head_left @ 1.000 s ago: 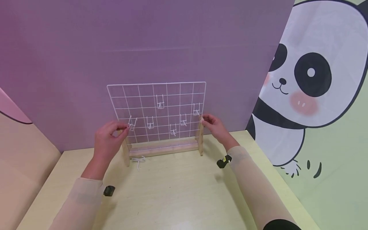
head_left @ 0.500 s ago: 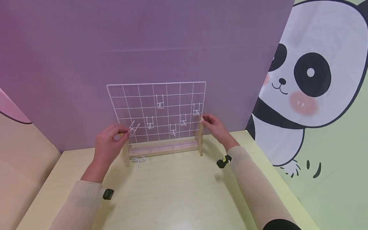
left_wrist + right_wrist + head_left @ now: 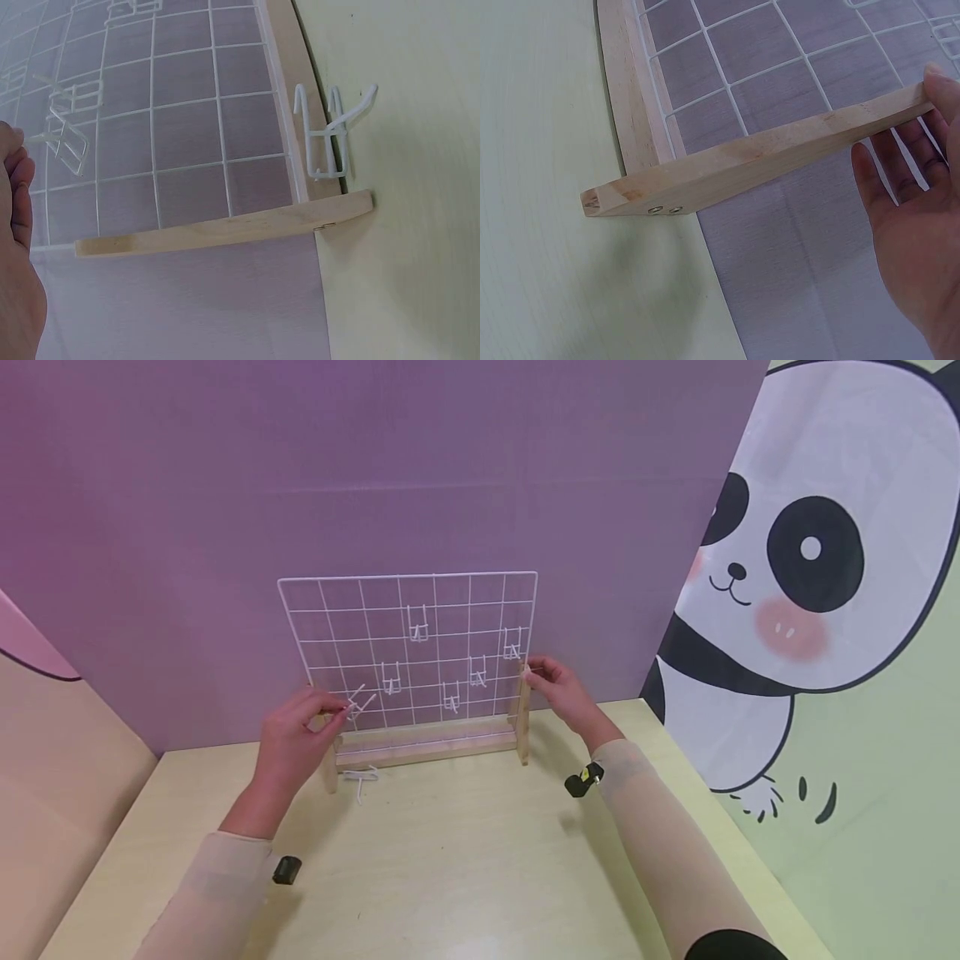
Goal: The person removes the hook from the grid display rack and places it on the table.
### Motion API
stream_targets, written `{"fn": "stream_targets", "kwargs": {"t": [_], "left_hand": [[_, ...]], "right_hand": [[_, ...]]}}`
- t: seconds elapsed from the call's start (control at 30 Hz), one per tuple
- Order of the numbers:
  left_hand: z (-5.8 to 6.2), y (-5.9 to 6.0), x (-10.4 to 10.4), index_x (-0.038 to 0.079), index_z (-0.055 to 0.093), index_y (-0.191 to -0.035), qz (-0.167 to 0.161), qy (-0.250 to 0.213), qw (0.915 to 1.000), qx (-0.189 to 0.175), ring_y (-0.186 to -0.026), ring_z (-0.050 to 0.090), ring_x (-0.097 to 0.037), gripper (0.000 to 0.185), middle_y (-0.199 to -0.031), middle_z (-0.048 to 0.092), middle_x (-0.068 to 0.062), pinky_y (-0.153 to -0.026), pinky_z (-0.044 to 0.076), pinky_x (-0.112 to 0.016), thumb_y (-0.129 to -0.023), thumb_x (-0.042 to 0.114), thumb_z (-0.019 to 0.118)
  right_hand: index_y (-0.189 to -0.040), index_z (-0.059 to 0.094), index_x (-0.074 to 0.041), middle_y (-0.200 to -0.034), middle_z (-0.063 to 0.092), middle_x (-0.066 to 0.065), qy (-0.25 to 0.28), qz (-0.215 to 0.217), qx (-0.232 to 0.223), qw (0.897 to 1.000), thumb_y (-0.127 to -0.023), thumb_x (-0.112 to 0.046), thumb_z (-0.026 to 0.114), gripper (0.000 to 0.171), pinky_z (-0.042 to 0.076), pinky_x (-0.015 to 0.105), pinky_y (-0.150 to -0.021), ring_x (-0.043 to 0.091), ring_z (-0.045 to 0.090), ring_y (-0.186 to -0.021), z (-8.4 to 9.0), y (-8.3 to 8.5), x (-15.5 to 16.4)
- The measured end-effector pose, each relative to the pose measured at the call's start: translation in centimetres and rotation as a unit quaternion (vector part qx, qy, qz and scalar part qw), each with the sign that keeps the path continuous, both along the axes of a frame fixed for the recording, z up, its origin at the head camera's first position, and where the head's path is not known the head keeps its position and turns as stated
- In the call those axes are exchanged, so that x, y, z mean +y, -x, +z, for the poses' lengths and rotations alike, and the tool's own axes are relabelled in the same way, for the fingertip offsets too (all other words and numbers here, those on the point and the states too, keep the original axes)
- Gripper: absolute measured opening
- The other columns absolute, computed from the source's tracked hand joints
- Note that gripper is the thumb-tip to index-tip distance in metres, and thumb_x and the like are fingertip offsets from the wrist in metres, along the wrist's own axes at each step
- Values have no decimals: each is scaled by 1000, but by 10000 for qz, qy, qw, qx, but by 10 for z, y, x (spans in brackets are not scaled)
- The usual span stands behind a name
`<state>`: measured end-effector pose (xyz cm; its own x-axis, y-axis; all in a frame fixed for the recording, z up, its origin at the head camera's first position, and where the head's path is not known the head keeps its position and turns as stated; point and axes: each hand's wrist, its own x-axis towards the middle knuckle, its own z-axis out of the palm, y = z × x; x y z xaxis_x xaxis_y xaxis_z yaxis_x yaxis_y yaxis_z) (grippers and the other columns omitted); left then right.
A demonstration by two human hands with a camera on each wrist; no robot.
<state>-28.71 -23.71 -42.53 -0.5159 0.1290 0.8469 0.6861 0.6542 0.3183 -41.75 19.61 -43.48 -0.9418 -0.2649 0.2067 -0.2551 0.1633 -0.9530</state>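
A white wire grid panel (image 3: 408, 576) stands upright in a wooden base at the back of the table. Between thumb and fingertips, my left hand (image 3: 300, 735) pinches a white wire hook (image 3: 360, 705), tilted in front of the grid's lower left; in the left wrist view that hook (image 3: 71, 148) looks apart from the wires, though contact is hard to tell. My right hand (image 3: 566, 695) grips the top of the right wooden post (image 3: 522, 735), thumb on its front edge and fingers behind, as the right wrist view shows.
Several white hooks hang on the grid, one high in the middle (image 3: 418, 632) and another near the right edge (image 3: 512, 652). One loose hook (image 3: 361, 775) lies on the table (image 3: 450, 860) before the base. A purple panel (image 3: 450, 460) rises behind.
My left hand has moved slightly right and down with the hook, which now leans further to the right and has come away from its upright pose. My right hand stays on the post.
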Motion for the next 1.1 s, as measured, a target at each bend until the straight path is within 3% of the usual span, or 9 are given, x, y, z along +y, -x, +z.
{"fn": "stream_targets", "kwargs": {"t": [0.43, 0.7, 0.9, 1.1], "left_hand": [[-14, 4, 5, 1, 81, -96, -159, 286, 9994, -112, -90, 74, -28, 24, -96, 79, -8, -89, 48, -6, -81, -16, 88], [-23, 4, 11, 5, 82, -99, -64, 483, 9981, -380, -85, 73, -23, 25, -96, 79, -6, -75, 58, -19, -83, -13, 89], [-31, 5, 13, 7, 82, -100, -167, 473, 9968, -622, -87, 73, -23, 25, -96, 78, -6, -81, 55, -14, -85, -12, 87], [-38, 7, 17, 8, 80, -98, -166, 587, 9958, -681, -87, 73, -23, 24, -95, 78, -3, -78, 62, -38, -85, -12, 88]], "right_hand": [[-144, 64, 1, -133, 68, 14, 93, -66, 87, 9999, -113, -15, 65, 35, 46, 52, -122, 28, 62, -127, -1, 3, -1], [-143, 64, 3, -130, 69, 13, 145, -40, 149, 9998, -113, -14, 65, 35, 47, 51, -121, 25, 63, -124, -2, 3, -1], [-142, 65, 3, -131, 69, 14, 136, -81, 146, 9998, -113, -13, 66, 33, 48, 51, -120, 26, 64, -124, -2, 3, -2], [-143, 64, 2, -135, 68, 16, 99, -69, 150, 9998, -113, -15, 65, 34, 47, 52, -122, 29, 63, -129, -3, 3, -2]]}}
